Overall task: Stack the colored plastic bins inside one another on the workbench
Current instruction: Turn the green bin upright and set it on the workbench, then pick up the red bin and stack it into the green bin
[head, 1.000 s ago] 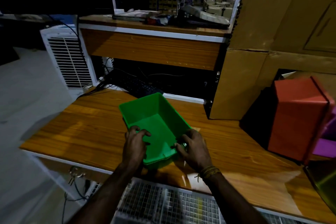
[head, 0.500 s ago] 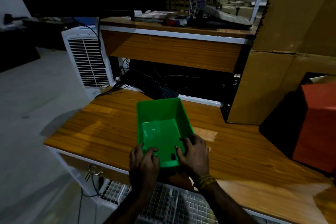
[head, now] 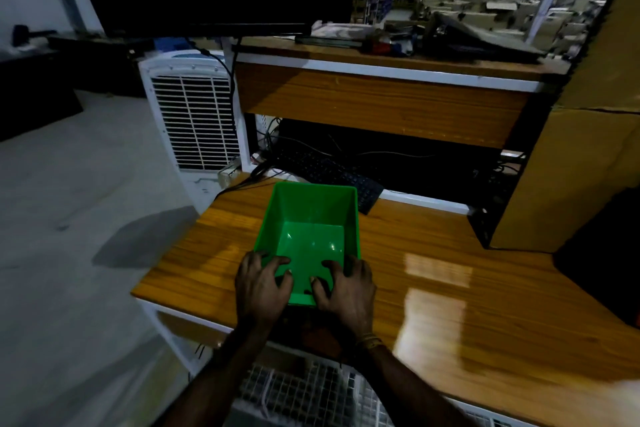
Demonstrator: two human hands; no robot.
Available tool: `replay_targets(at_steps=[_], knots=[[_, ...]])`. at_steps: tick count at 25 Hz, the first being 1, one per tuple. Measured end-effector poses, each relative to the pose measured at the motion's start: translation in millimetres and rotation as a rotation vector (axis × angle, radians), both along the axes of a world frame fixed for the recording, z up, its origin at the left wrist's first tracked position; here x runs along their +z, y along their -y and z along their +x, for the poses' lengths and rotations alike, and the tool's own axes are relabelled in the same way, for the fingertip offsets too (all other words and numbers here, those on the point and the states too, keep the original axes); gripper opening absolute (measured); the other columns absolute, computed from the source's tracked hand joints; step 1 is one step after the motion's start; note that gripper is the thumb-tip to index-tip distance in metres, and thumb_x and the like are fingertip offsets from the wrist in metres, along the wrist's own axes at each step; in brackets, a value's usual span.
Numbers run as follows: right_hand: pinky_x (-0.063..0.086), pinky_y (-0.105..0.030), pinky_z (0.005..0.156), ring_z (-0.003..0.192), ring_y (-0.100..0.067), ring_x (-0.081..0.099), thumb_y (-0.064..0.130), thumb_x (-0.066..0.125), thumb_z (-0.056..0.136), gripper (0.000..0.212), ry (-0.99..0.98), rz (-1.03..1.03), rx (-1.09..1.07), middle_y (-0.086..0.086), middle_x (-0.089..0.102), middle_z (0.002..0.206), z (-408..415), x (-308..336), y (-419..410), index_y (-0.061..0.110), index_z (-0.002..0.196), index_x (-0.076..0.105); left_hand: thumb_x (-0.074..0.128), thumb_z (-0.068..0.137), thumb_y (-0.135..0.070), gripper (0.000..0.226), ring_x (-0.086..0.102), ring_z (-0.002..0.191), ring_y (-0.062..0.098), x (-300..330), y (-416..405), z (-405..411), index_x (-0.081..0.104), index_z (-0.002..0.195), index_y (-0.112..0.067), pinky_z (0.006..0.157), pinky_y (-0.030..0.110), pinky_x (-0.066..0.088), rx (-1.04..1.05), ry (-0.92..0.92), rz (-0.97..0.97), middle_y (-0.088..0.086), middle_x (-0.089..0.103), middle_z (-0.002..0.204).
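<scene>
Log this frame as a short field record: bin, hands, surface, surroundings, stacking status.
bin: green bin, open side up, empty, standing on the workbench
left hand: left hand on the near left rim, fingers over the edge
right hand: right hand on the near right rim, fingers over the edge
surface: wooden workbench, glossy, with light reflections
surroundings: black keyboard behind the bin; white air cooler to the left; cardboard boxes to the right
stacking status: no other coloured bin in view; nothing nested yet
</scene>
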State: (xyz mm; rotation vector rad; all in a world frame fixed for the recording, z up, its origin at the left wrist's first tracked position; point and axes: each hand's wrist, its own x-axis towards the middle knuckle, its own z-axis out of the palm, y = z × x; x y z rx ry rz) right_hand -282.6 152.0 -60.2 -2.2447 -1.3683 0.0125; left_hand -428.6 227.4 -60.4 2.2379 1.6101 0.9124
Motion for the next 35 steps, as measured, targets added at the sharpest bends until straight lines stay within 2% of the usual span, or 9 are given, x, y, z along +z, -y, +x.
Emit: replay_targets(at_steps=[6, 10, 13, 17, 20, 24, 27, 32, 35], knots=[[0.039, -0.051, 0.102, 0.132, -0.039, 0.036, 0.060, 0.039, 0.082, 0.056, -0.053, -0.008, 0.041, -0.017, 0.044, 0.139, -53.7, 4.9, -71.8, 0.029, 0.126, 0.055, 0.073, 0.078, -0.028, 0.031, 0.049, 0.119, 0.033, -3.0, -85.0, -55.0, 0.069, 0.109, -0.028, 0.097, 0.045, 0.044, -0.039, -0.074, -0.048, 0.011, 0.054, 0.124], [0.041, -0.051, 0.101, 0.128, -0.041, 0.039, 0.057, 0.044, 0.084, 0.051, -0.051, 0.039, 0.048, -0.019, 0.047, 0.135, -84.6, 3.7, -104.5, 0.026, 0.122, 0.058, 0.072, 0.078, -0.023, 0.033, 0.052, 0.118, 0.035, -0.7, -132.8, -84.6, 0.069, 0.110, -0.023, 0.098, 0.043, 0.045, -0.077, -0.058, -0.054, 0.014, 0.051, 0.127], [0.041, -0.051, 0.101, 0.127, -0.043, 0.040, 0.058, 0.042, 0.084, 0.053, -0.051, 0.061, 0.032, -0.020, 0.048, 0.134, -96.0, 1.2, -115.0, 0.025, 0.121, 0.059, 0.073, 0.078, -0.020, 0.034, 0.052, 0.119, 0.037, 0.9, -148.8, -95.0, 0.069, 0.112, -0.020, 0.099, 0.045, 0.046, -0.099, -0.051, -0.079, 0.016, 0.049, 0.132], [0.038, -0.048, 0.106, 0.134, -0.037, 0.035, 0.061, 0.043, 0.087, 0.055, -0.131, 0.054, 0.069, -0.018, 0.038, 0.145, -84.7, 2.2, -107.3, 0.030, 0.132, 0.049, 0.070, 0.081, -0.020, 0.033, 0.052, 0.116, 0.039, 6.0, -145.5, -78.2, 0.068, 0.114, -0.019, 0.099, 0.049, 0.045, -0.043, -0.023, -0.034, 0.017, 0.051, 0.128], [0.032, -0.047, 0.108, 0.140, -0.031, 0.027, 0.058, 0.042, 0.092, 0.056, -0.204, 0.097, 0.045, -0.012, 0.023, 0.156, -55.9, 5.9, -80.6, 0.034, 0.142, 0.036, 0.067, 0.083, -0.013, 0.028, 0.052, 0.115, 0.040, 18.8, -128.0, -30.1, 0.068, 0.111, -0.017, 0.098, 0.049, 0.046, -0.143, 0.164, 0.019, 0.016, 0.052, 0.125], [0.031, -0.049, 0.109, 0.139, -0.031, 0.031, 0.060, 0.040, 0.093, 0.054, -0.220, 0.182, -0.131, -0.006, 0.020, 0.157, 3.4, 7.3, -29.2, 0.038, 0.142, 0.033, 0.067, 0.083, -0.010, 0.029, 0.050, 0.118, 0.037, 37.6, -83.0, 56.2, 0.068, 0.111, -0.018, 0.101, 0.047, 0.043, -0.332, 0.295, 0.096, 0.016, 0.052, 0.125], [0.034, -0.049, 0.107, 0.139, -0.030, 0.029, 0.059, 0.041, 0.093, 0.053, -0.174, 0.207, -0.301, -0.006, 0.022, 0.156, 60.8, 6.7, 17.9, 0.036, 0.141, 0.035, 0.067, 0.084, -0.011, 0.031, 0.047, 0.121, 0.034, 40.8, -31.6, 118.0, 0.066, 0.114, -0.019, 0.096, 0.041, 0.042, -0.484, 0.283, 0.070, 0.013, 0.050, 0.128], [0.031, -0.050, 0.109, 0.142, -0.026, 0.025, 0.057, 0.040, 0.095, 0.050, -0.157, 0.230, -0.518, -0.004, 0.023, 0.156, 146.6, 1.0, 109.7, 0.036, 0.140, 0.036, 0.062, 0.090, -0.025, 0.034, 0.049, 0.118, 0.027, 22.1, 61.0, 225.1, 0.059, 0.124, -0.027, 0.069, 0.031, 0.044, -0.663, 0.166, 0.008, 0.005, 0.042, 0.138], [0.035, -0.050, 0.108, 0.140, -0.029, 0.029, 0.053, 0.044, 0.095, 0.050, -0.158, 0.270, -0.650, -0.007, 0.028, 0.153, 252.3, -4.3, 195.0, 0.032, 0.141, 0.038, 0.063, 0.089, -0.024, 0.037, 0.053, 0.115, 0.030, 16.3, 140.8, 327.8, 0.057, 0.126, -0.025, 0.071, 0.032, 0.049, -0.831, 0.114, -0.014, 0.008, 0.044, 0.135]])
